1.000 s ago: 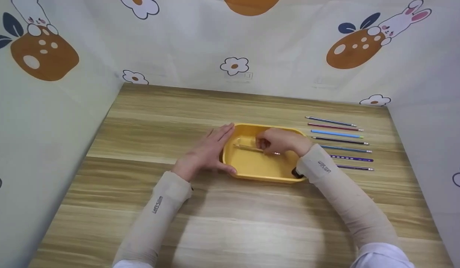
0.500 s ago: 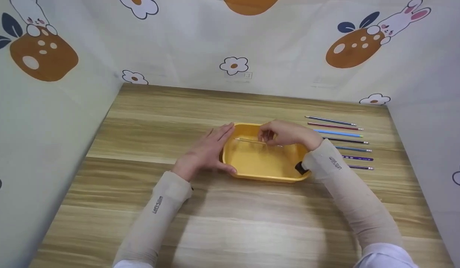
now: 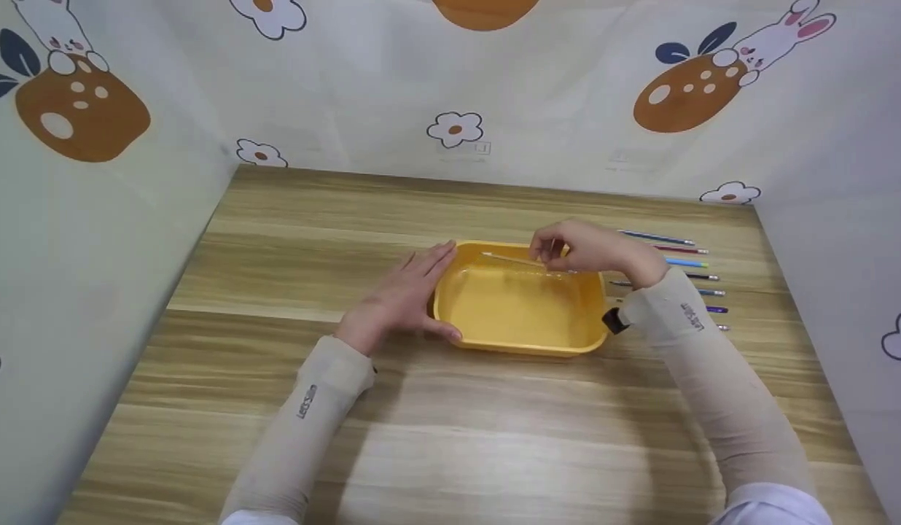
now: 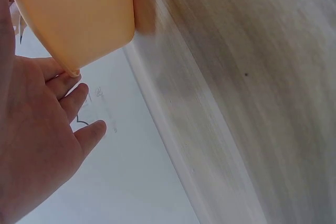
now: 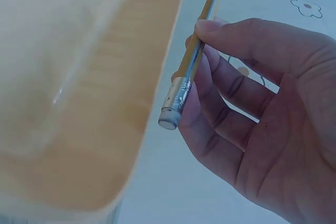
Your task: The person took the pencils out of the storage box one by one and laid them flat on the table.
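Observation:
A yellow plastic tray [image 3: 522,348] stands on the wooden table. My left hand [image 3: 396,299] lies against its left end, fingers straight along the far corner and thumb at the near corner; in the left wrist view the fingertips touch the tray's rim [image 4: 76,69]. Above the tray's far side, my right hand [image 3: 600,251] pinches a yellow pencil [image 3: 510,259] between thumb and fingers. Its tip points left. The right wrist view shows the pencil's metal band and pale eraser [image 5: 169,119] close beside the tray's rim.
Several pencils, among them a blue one [image 3: 658,238] and a dark red one [image 3: 680,249], lie in a row on the table [image 3: 494,437] right of the tray, partly hidden by the right arm. A patterned cloth wall [image 3: 348,87] encloses the table's back and sides.
My right hand has lifted the yellow pencil from inside the tray and moved it back and to the right. The left hand has stayed at the tray's left end.

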